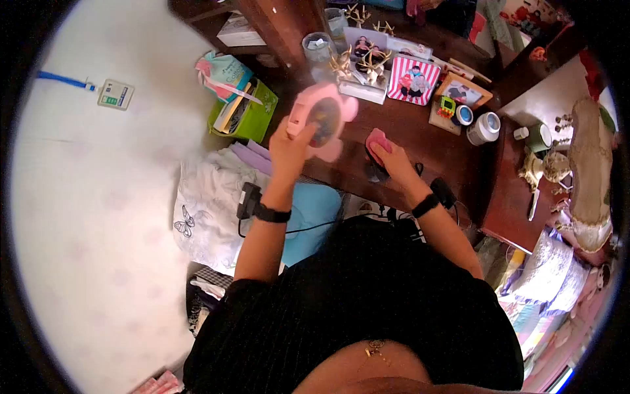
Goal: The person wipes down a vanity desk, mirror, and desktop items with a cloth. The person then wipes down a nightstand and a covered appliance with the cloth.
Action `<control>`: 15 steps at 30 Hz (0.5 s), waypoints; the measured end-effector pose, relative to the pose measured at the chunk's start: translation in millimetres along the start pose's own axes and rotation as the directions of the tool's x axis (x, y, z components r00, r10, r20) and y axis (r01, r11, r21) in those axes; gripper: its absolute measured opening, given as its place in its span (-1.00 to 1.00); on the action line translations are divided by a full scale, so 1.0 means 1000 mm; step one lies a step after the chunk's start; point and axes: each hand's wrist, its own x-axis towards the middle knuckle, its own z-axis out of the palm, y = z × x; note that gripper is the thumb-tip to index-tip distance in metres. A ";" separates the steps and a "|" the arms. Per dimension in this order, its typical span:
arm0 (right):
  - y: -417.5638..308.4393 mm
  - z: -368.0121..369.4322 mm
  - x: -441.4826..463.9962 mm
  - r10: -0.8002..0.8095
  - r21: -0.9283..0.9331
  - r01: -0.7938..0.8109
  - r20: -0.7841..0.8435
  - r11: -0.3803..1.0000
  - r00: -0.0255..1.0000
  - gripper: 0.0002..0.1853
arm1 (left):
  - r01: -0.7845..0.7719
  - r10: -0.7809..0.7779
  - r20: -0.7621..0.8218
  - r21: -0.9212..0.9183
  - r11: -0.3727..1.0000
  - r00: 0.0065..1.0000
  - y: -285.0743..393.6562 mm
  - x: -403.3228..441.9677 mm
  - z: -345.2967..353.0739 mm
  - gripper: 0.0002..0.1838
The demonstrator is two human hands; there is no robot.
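A pink object with a round dark window (323, 119), like a small clock or mirror, is raised over the left part of the dark wooden tabletop (354, 161). My left hand (291, 148) grips it by its left edge, and its outline is slightly blurred. Lower and to the right, my right hand (396, 163) is closed on a pink cloth (379, 140) just at the tabletop. A dark object under the cloth is partly hidden and I cannot make out what it is. Both wrists wear black bands.
A green bin (268, 108) stands at the left. Behind are golden antler ornaments (373, 62), a striped photo frame (413, 80), a wooden frame (464, 90) and a white jar (484, 129). Right of these lies an ornate tray (590, 171). Folded cloths (213, 197) lie lower left.
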 end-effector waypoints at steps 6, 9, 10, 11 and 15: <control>0.009 -0.025 -0.015 0.074 -0.032 -0.072 0.050 0.997 0.996 -0.55 | -0.114 0.202 -0.110 0.535 0.837 0.973 -0.108 0.069 -0.066 -0.65; 0.014 -0.033 -0.021 0.094 -0.065 -0.092 0.025 0.994 0.995 -0.57 | -0.051 0.140 -0.062 0.729 0.683 0.988 -0.153 0.103 -0.091 -0.55; 0.011 -0.031 -0.026 0.104 -0.063 -0.102 0.025 0.993 0.994 -0.57 | -0.070 0.165 -0.052 0.752 0.655 0.985 -0.161 0.108 -0.094 -0.55; 0.005 -0.032 -0.029 0.114 -0.043 -0.113 0.033 0.993 0.993 -0.58 | -0.088 0.191 -0.042 0.775 0.625 0.981 -0.168 0.114 -0.097 -0.55; -0.012 -0.033 -0.041 0.139 -0.032 -0.138 0.041 0.990 0.989 -0.61 | 0.094 0.056 -0.194 0.683 0.724 0.979 -0.183 0.131 -0.092 -0.54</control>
